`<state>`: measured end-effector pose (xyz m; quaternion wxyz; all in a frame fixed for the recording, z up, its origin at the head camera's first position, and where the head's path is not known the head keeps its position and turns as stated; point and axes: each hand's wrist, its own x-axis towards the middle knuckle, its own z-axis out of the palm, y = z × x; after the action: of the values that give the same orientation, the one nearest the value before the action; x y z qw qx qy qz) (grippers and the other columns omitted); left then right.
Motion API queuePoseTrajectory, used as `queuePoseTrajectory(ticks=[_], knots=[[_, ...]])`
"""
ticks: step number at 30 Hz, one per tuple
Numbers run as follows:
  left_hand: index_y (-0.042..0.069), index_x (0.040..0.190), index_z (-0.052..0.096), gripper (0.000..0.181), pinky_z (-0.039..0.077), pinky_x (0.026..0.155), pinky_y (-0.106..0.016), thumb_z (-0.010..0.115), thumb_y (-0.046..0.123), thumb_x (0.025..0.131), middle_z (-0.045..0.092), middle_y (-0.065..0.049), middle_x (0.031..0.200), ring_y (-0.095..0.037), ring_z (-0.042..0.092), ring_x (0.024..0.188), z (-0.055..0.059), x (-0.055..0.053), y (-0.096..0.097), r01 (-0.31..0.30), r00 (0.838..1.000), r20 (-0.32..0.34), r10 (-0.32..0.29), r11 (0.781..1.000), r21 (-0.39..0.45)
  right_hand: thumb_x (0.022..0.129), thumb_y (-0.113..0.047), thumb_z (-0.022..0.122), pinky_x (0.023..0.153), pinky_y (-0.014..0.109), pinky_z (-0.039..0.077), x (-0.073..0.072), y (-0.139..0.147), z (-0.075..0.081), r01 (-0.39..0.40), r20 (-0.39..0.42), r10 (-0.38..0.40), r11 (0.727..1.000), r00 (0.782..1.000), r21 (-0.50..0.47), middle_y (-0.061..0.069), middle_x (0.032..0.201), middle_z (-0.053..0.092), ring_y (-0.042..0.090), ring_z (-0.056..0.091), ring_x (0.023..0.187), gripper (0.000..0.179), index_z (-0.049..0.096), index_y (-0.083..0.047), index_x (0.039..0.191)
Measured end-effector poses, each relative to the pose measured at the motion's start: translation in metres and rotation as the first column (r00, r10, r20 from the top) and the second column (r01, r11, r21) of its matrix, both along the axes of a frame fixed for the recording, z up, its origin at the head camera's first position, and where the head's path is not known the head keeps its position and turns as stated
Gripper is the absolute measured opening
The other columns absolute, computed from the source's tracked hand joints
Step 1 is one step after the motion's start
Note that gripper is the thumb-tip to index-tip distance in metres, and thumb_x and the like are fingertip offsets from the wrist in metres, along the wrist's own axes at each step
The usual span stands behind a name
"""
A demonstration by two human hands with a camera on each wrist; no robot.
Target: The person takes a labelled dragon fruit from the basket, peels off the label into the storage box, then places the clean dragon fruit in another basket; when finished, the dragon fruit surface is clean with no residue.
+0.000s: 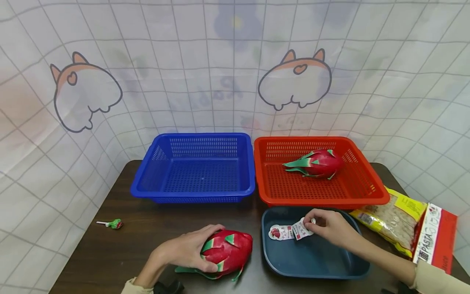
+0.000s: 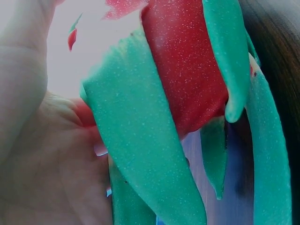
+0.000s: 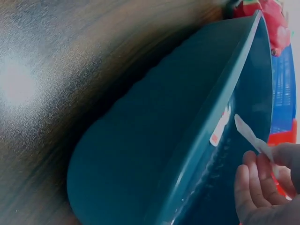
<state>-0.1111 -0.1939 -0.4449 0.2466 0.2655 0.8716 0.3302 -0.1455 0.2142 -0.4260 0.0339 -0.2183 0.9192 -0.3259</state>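
My left hand (image 1: 192, 249) grips a red toy dragon fruit (image 1: 235, 251) with green leaf tips, low on the table. In the left wrist view, a broad green leaf (image 2: 136, 126) of it lies against the palm. Over the dark teal tub (image 1: 312, 261), my right hand (image 1: 330, 226) pinches a small white printed label (image 1: 302, 230) between thumb and finger. The right wrist view shows that label (image 3: 251, 133) edge-on, above the tub's floor. Another white label (image 1: 281, 232), with a dragon fruit picture, lies in the tub to its left.
Behind stand a blue basket (image 1: 194, 194) and a red basket (image 1: 323, 201), the red one holding a second dragon fruit (image 1: 324, 163). A wrapped lollipop (image 1: 114, 223) lies at left. At right are a yellow-clear food bag (image 1: 393, 218) and a pasta box (image 1: 435, 239).
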Motion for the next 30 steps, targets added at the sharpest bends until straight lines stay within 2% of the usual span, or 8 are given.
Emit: queuePoseTrajectory(ticks=[5,13,19,21,25,30], knots=[[0.018,0.148,0.032,0.091,0.053,0.08,-0.027,0.071,0.056,0.075,0.047,0.0,0.139,-0.015,0.055,0.113,0.0,0.0,0.0,-0.001,1.0,0.006,0.001,1.0,0.002,0.087,-0.014,0.07,0.056,0.018,0.045,-0.001,0.005,-0.002,0.028,0.05,-0.031,0.998,0.998,0.058,-0.007,0.074,0.064,-0.002,0.048,0.062,0.004,0.071,-0.015,0.09],[0.018,0.148,0.033,0.091,0.053,0.08,-0.026,0.071,0.057,0.074,0.047,0.0,0.139,-0.015,0.055,0.113,0.001,0.0,0.0,-0.006,1.0,0.006,0.007,1.0,-0.005,0.087,-0.008,0.067,0.057,0.018,0.051,-0.003,0.017,-0.009,-0.059,0.132,0.054,0.997,0.99,0.04,-0.001,0.079,0.07,-0.001,0.056,0.061,0.006,0.069,-0.007,0.092],[0.018,0.149,0.031,0.093,0.053,0.082,-0.028,0.07,0.058,0.075,0.045,-0.001,0.142,-0.018,0.054,0.116,0.0,-0.001,-0.001,-0.007,0.999,0.032,0.008,1.0,-0.014,0.089,-0.004,0.064,0.059,0.021,0.056,-0.005,0.023,-0.015,-0.085,0.25,0.083,0.996,0.965,-0.003,0.005,0.08,0.071,0.008,0.066,0.064,0.008,0.068,0.001,0.094],[0.019,0.15,0.03,0.094,0.053,0.082,-0.029,0.07,0.058,0.075,0.044,-0.001,0.144,-0.019,0.054,0.117,0.0,-0.001,-0.001,-0.005,0.999,0.038,0.005,1.0,-0.02,0.089,-0.004,0.064,0.06,0.021,0.056,-0.005,0.024,-0.017,-0.095,0.273,0.09,0.995,0.958,0.005,0.004,0.081,0.072,0.007,0.067,0.065,0.009,0.069,0.001,0.094],[0.019,0.15,0.029,0.094,0.053,0.083,-0.03,0.07,0.058,0.075,0.043,-0.001,0.145,-0.019,0.053,0.119,-0.001,-0.002,-0.002,-0.005,0.999,0.047,0.006,1.0,-0.022,0.089,-0.004,0.064,0.059,0.019,0.055,-0.007,0.024,-0.02,-0.141,0.267,0.128,0.99,0.955,0.029,0.003,0.079,0.072,0.005,0.066,0.064,0.009,0.07,0.001,0.094],[0.019,0.15,0.029,0.094,0.053,0.082,-0.029,0.07,0.058,0.075,0.043,-0.001,0.144,-0.019,0.053,0.118,0.0,-0.003,-0.002,-0.005,0.999,0.053,0.006,1.0,-0.019,0.087,-0.007,0.067,0.057,0.018,0.053,-0.01,0.022,-0.021,-0.161,0.265,0.129,0.981,0.956,0.105,-0.001,0.075,0.071,0.0,0.063,0.062,0.01,0.072,-0.001,0.094]])
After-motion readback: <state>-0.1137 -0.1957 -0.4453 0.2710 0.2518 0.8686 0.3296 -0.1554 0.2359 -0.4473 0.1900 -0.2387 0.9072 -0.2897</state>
